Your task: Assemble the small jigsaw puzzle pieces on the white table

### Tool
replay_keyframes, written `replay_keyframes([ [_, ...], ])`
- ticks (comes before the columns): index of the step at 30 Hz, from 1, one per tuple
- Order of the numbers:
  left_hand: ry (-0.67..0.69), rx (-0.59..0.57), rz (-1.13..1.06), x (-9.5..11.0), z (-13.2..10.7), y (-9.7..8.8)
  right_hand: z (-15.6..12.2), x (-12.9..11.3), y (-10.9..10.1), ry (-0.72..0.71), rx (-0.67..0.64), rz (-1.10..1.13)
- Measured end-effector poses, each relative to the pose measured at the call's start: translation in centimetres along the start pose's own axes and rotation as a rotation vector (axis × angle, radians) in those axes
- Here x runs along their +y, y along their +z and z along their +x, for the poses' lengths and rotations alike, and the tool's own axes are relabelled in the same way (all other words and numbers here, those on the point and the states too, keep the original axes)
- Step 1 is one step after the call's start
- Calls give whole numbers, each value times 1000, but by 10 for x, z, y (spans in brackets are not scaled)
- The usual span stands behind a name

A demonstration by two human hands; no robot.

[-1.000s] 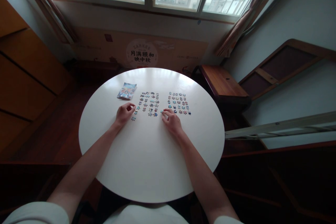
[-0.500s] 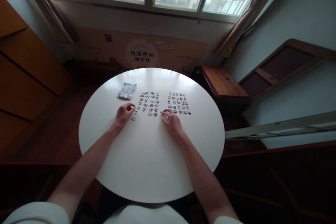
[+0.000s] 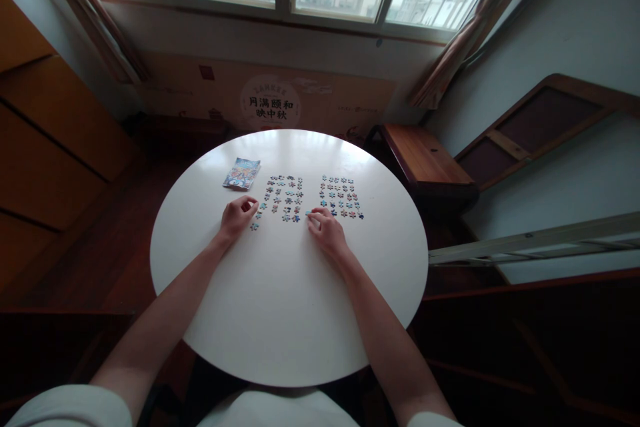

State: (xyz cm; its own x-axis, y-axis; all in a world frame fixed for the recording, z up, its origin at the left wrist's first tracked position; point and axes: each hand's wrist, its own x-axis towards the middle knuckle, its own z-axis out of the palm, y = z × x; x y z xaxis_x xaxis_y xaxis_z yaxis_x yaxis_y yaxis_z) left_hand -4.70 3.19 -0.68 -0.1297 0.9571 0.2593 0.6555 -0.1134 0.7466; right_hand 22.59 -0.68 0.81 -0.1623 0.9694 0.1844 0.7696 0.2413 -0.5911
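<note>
Puzzle piece: a small pale blue cardboard puzzle piece (image 3: 308, 212) lies on the table, in the gap between the two groups of pieces, right at the tips of the right hand.
Right hand: the right hand (image 3: 325, 232) rests low on the table, with thumb and first finger closed narrow on that piece.
Left hand: the left hand (image 3: 237, 213) is curled in a loose fist. It is not possible to tell if anything is inside.
Change: almost nothing. Both hands and the piece are in the same spots as a moment ago, so no piece has been put down or joined.
Near things: one loose piece (image 3: 255, 227) lies just beside the left hand.
Groups: the left rows of little colourful pieces (image 3: 285, 190) and the right rows (image 3: 341, 197) lie farther away.
Picture card: a small colourful card (image 3: 242, 173) lies far left.
Table: a round white table (image 3: 280, 320).
</note>
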Motion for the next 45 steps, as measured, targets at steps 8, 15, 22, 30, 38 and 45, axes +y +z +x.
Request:
replay_keyframes([
  [8, -1, -3, -13, 1, 0, 0, 0, 1, 0, -6, 2, 0],
  [15, -4, -2, -7, 0, 0, 0, 0, 1, 0, -7, 2, -9],
  [22, 1, -6, -8, 0, 0, 0, 0, 1, 1, -13, 5, -13],
  [30, 0, -6, -2, 2, 0, -1, 0, 1, 0, -6, -3, -5],
  [38, -12, -5, -4, 5, -1, -1, 0, 0, 0, 0, -7, -3],
  [45, -6, -6, -8, 6, -2, -2, 0, 1, 1, -6, 2, -2],
])
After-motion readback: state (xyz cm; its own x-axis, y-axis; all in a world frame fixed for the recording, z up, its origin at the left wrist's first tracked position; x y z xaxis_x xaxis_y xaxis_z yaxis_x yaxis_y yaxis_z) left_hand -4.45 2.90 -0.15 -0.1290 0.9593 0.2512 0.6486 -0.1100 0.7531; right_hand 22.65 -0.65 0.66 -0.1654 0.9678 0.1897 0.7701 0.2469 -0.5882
